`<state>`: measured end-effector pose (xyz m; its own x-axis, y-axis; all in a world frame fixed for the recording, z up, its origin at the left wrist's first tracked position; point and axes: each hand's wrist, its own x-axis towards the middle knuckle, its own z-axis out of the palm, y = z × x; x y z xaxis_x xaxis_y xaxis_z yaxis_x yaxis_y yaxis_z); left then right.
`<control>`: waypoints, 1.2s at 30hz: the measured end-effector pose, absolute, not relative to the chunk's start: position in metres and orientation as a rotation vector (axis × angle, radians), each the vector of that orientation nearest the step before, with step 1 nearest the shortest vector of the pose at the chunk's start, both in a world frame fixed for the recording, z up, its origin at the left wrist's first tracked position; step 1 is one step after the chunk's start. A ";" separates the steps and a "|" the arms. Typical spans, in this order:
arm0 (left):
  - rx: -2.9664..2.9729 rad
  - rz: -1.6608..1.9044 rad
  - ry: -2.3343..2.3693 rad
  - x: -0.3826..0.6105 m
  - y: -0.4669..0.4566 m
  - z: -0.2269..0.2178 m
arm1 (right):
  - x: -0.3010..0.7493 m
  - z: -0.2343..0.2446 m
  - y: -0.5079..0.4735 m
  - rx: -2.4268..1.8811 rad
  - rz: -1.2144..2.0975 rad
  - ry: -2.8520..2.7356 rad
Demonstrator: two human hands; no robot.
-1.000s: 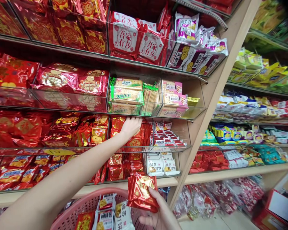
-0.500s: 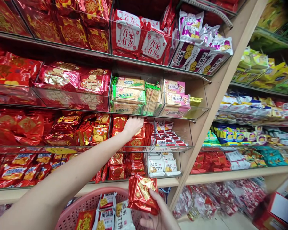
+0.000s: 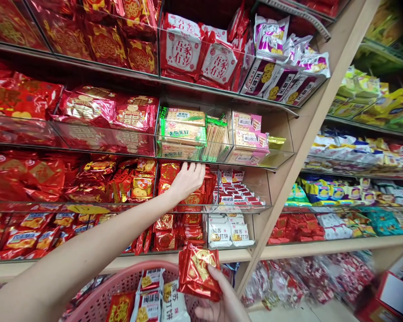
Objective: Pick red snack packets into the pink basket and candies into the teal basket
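My left hand [image 3: 189,180] reaches into a lower shelf compartment of red-and-gold snack packets [image 3: 190,199]. Its fingers are bent and closed just under the shelf above, their tips hidden. My right hand [image 3: 223,293] grips a few red foil packets [image 3: 199,270] with gold print, thumb across the front one. These are held over the right side of a pink perforated basket [image 3: 97,295]. Inside the basket lie a red-and-gold packet [image 3: 120,307], white-and-red packets [image 3: 147,306] with a cookie picture, and a white cracker packet [image 3: 174,302].
Clear shelf fronts [image 3: 184,150] run across, with green cracker packs [image 3: 183,132] right above my left hand. White cracker packets [image 3: 220,232] fill a bin lower right. A slanting wooden upright [image 3: 300,152] divides off more shelves. Bagged goods [image 3: 298,277] lie beneath.
The view has shifted slightly. My left hand has moved a little to the right within the compartment, with more of its bent fingers showing. My right hand keeps the red packets over the basket.
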<state>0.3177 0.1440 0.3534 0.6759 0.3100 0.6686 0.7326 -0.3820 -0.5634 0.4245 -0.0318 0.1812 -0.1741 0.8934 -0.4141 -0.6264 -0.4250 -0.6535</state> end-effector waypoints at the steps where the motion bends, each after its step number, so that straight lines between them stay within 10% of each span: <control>1: -1.968 -0.587 -0.786 0.316 0.142 0.352 | 0.425 0.180 -0.031 -0.937 1.807 -0.412; 36: -2.292 -1.035 -0.239 0.217 0.032 0.303 | 0.405 0.183 -0.040 -0.960 1.637 -0.479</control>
<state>0.2169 0.0324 0.3035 0.6790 -0.0803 0.7297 0.3923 -0.8005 -0.4532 0.4052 -0.0395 0.1831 -0.0461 0.9400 -0.3382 -0.6093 -0.2947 -0.7361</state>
